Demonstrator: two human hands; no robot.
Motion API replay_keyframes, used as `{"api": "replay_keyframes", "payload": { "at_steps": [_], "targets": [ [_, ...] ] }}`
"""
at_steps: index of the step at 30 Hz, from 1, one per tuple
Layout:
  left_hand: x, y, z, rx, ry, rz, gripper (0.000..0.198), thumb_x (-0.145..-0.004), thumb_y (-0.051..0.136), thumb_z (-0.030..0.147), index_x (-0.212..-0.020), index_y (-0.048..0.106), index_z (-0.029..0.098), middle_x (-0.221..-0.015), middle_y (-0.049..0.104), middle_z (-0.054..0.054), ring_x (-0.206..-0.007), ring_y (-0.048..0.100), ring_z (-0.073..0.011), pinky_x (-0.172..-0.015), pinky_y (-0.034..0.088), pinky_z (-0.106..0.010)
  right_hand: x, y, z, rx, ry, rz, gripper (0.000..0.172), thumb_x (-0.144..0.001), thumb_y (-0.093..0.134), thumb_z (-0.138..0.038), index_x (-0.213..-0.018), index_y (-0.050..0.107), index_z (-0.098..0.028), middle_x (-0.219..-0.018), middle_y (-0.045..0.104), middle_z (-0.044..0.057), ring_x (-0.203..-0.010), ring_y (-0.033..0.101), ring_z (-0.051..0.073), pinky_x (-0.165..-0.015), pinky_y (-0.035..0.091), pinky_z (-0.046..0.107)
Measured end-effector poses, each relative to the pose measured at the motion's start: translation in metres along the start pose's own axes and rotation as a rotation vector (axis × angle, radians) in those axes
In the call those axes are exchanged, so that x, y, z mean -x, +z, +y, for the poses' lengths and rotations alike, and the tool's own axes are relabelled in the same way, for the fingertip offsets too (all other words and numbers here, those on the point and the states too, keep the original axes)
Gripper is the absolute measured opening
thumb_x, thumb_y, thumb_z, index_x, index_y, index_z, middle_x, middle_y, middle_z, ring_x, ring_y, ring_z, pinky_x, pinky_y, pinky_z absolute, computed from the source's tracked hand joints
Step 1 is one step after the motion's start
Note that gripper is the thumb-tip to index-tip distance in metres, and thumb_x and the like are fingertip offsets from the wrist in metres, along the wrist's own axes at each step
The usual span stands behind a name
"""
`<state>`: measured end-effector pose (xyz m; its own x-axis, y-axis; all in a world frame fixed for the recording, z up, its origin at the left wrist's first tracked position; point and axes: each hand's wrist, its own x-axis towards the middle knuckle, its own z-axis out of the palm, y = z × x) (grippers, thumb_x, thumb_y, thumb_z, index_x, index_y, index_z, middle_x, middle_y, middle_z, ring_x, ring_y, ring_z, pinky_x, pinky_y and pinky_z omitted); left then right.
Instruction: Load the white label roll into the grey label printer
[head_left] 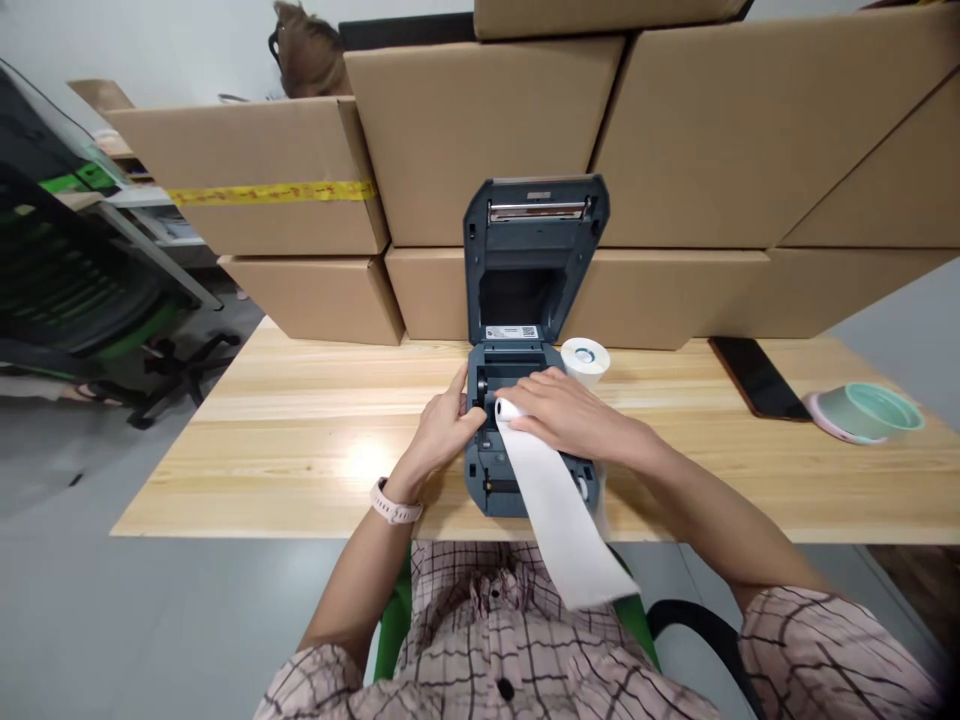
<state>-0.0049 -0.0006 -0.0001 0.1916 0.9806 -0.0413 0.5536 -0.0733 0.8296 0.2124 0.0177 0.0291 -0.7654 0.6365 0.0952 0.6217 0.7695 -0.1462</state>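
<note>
Seating the paper roll (510, 411) looks to be the step in hand: the right hand (553, 405), curled around it, holds it over the open printer (517, 352), its loose strip (559, 520) trailing toward five o'clock. The left hand (442, 425) grips the printer's nine-o'clock wall between thumb and fingers; the next move calls for levelling the roll within the bay.
</note>
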Motion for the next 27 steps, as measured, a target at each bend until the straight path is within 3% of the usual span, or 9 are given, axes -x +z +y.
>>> {"api": "replay_keyframes", "payload": {
  "at_steps": [4, 6, 9, 13, 18, 24, 27],
  "targets": [
    [0.001, -0.001, 0.001, -0.018, 0.009, -0.003, 0.081, -0.079, 0.049, 0.024, -0.159, 0.039, 0.017, -0.062, 0.048, 0.007, -0.059, 0.044, -0.0159, -0.06, 0.031, -0.028, 0.013, 0.007, -0.004, -0.004, 0.012, 0.149, 0.039, -0.106, 0.051, -0.033, -0.14, 0.059, -0.015, -0.12, 0.071, 0.014, -0.107, 0.06, 0.028, -0.091, 0.048, 0.043],
    [0.001, -0.001, 0.002, -0.025, 0.002, -0.008, 0.082, -0.079, 0.049, 0.024, -0.16, 0.037, 0.018, -0.062, 0.049, 0.006, -0.059, 0.045, -0.0164, -0.06, 0.031, -0.028, 0.023, 0.007, -0.013, 0.008, -0.024, 0.231, 0.033, -0.106, 0.049, -0.029, -0.134, 0.063, -0.016, -0.128, 0.07, 0.014, -0.112, 0.06, 0.029, -0.091, 0.05, 0.044],
    [0.001, -0.001, 0.002, -0.049, -0.003, -0.006, 0.083, -0.079, 0.049, 0.024, -0.161, 0.036, 0.019, -0.062, 0.049, 0.006, -0.06, 0.046, -0.0173, -0.061, 0.032, -0.028, 0.041, 0.009, -0.032, -0.034, -0.122, 0.281, 0.028, -0.107, 0.046, -0.023, -0.121, 0.069, -0.017, -0.124, 0.073, 0.012, -0.109, 0.063, 0.025, -0.089, 0.055, 0.042],
    [0.001, -0.001, 0.003, -0.067, -0.003, -0.012, 0.082, -0.079, 0.05, 0.024, -0.16, 0.037, 0.021, -0.062, 0.05, 0.006, -0.06, 0.047, -0.0179, -0.062, 0.033, -0.028, 0.067, 0.011, -0.059, -0.05, -0.13, 0.288, 0.03, -0.107, 0.045, -0.024, -0.126, 0.067, -0.014, -0.13, 0.073, 0.011, -0.121, 0.065, 0.026, -0.103, 0.058, 0.047],
    [0.001, 0.001, 0.004, -0.067, -0.03, 0.006, 0.081, -0.082, 0.055, 0.032, -0.16, 0.037, 0.021, -0.062, 0.05, 0.006, -0.061, 0.049, -0.0182, -0.062, 0.034, -0.028, 0.083, 0.015, -0.078, -0.029, -0.059, 0.282, 0.037, -0.107, 0.049, -0.028, -0.139, 0.059, -0.012, -0.146, 0.064, 0.014, -0.138, 0.059, 0.028, -0.112, 0.055, 0.052],
    [0.001, 0.002, 0.001, -0.063, -0.012, 0.017, 0.079, -0.085, 0.057, 0.038, -0.159, 0.038, 0.019, -0.062, 0.049, 0.007, -0.061, 0.05, -0.0177, -0.062, 0.034, -0.028, 0.09, 0.017, -0.075, -0.156, 0.013, 0.229, 0.032, -0.108, 0.047, -0.028, -0.135, 0.061, -0.018, -0.151, 0.06, 0.012, -0.144, 0.054, 0.023, -0.12, 0.047, 0.054],
    [0.002, 0.001, 0.001, -0.059, -0.001, 0.019, 0.077, -0.086, 0.058, 0.039, -0.159, 0.039, 0.022, -0.063, 0.049, 0.007, -0.061, 0.049, -0.0172, -0.062, 0.033, -0.027, 0.097, 0.016, -0.07, -0.216, 0.005, 0.119, 0.041, -0.102, 0.057, -0.049, -0.135, 0.06, -0.023, -0.158, 0.053, 0.009, -0.15, 0.046, 0.026, -0.124, 0.039, 0.058]
  ]
}}
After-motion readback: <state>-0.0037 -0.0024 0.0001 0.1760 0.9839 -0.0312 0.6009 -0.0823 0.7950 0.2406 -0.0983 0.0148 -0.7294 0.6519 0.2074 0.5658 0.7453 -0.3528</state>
